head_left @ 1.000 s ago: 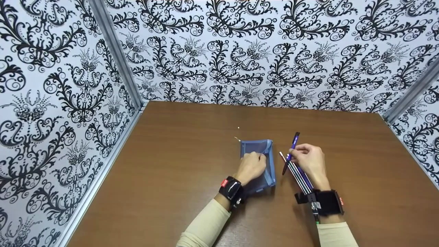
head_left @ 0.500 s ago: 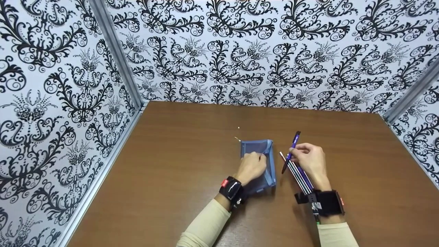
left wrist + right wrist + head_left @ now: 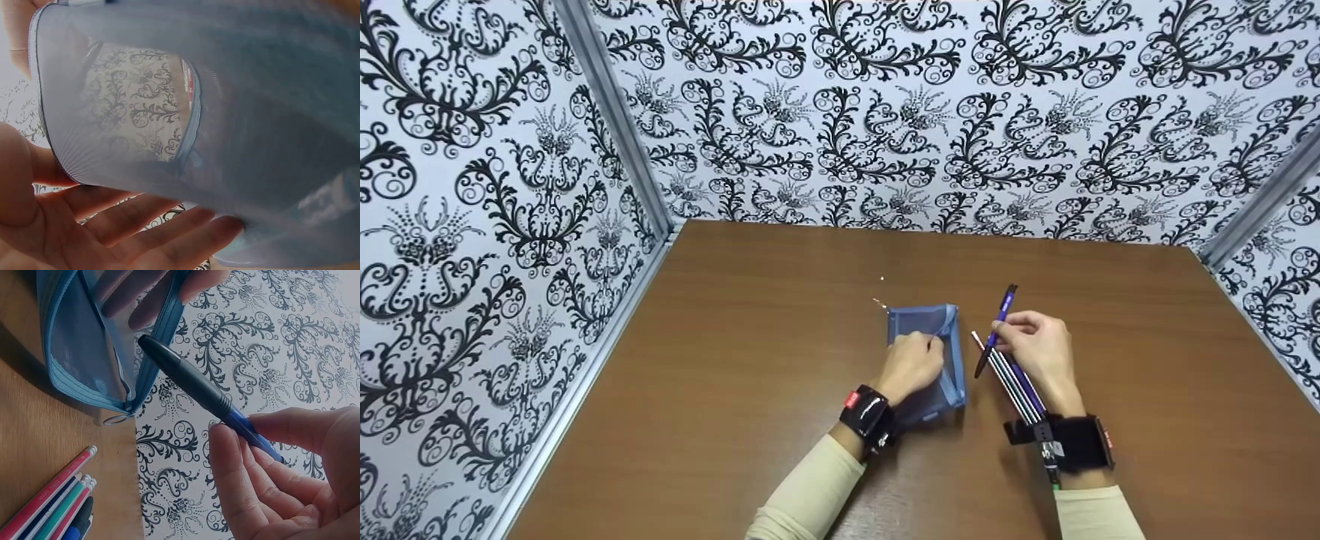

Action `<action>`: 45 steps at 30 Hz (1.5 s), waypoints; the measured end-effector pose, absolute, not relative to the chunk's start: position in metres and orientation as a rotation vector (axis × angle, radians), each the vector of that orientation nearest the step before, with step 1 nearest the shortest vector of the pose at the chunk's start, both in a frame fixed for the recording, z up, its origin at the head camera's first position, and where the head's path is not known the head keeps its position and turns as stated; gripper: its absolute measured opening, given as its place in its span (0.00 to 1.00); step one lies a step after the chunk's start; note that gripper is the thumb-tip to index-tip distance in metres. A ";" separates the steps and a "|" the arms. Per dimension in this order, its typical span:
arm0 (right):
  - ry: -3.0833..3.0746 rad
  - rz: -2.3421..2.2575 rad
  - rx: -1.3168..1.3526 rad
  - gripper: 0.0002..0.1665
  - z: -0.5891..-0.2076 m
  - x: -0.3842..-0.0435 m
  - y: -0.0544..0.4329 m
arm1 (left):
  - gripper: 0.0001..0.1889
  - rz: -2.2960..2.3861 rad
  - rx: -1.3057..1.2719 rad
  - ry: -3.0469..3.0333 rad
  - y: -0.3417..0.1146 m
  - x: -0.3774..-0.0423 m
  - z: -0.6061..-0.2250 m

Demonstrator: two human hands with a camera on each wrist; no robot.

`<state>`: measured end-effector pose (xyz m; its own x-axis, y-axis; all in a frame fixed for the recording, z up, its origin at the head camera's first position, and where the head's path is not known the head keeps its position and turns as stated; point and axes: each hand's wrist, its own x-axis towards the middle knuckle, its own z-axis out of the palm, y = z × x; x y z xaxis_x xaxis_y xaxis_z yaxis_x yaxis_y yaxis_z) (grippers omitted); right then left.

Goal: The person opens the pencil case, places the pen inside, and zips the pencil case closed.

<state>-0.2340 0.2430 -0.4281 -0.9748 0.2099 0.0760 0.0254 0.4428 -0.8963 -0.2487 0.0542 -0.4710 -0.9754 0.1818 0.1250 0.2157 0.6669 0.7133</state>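
Observation:
A blue mesh pencil case (image 3: pixel 915 320) stands on the table with its zipped mouth (image 3: pixel 54 354) open toward the right. My left hand (image 3: pixel 913 365) grips its rim; in the left wrist view the fingers (image 3: pixel 132 222) lie along the mesh. To the right, my right hand (image 3: pixel 1041 351) pinches a blue pen (image 3: pixel 1006 304) between thumb and fingertips. The pen's black grip end (image 3: pixel 191 379) points at the mouth of the case and overlaps its edge in the right wrist view. Under the right hand lies a row of pencils (image 3: pixel 53 495), red, green and dark blue, beside another blue pen (image 3: pixel 76 526).
Brown wood table (image 3: pixel 735 337) surrounds the case. Patterned white panels (image 3: pixel 885 112) with metal posts (image 3: pixel 619 120) stand at the back and sides. A small beaded pull (image 3: pixel 879 303) sticks out from the case's far left corner.
The pen in my right hand has risen very slightly. My left hand has shifted the pencil case a touch to the right. The pencils on the table stay put.

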 end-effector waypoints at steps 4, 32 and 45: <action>-2.507 1.593 -0.218 0.17 -0.429 -0.235 0.243 | 0.23 -1.246 -0.325 -2.838 0.054 -0.248 -0.471; -2.420 1.710 -0.206 0.15 -0.432 -0.237 0.242 | 0.23 -1.270 -0.338 -2.831 0.056 -0.246 -0.468; -2.404 1.747 -0.212 0.16 -0.433 -0.238 0.241 | 0.23 -1.281 -0.326 -2.835 0.056 -0.246 -0.468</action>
<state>-0.2382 0.2406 -0.4333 -0.9768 0.2087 0.0473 0.0195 0.3068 -0.9516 -0.2462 0.0561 -0.4681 -0.9781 0.1836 0.0978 0.1947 0.6430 0.7407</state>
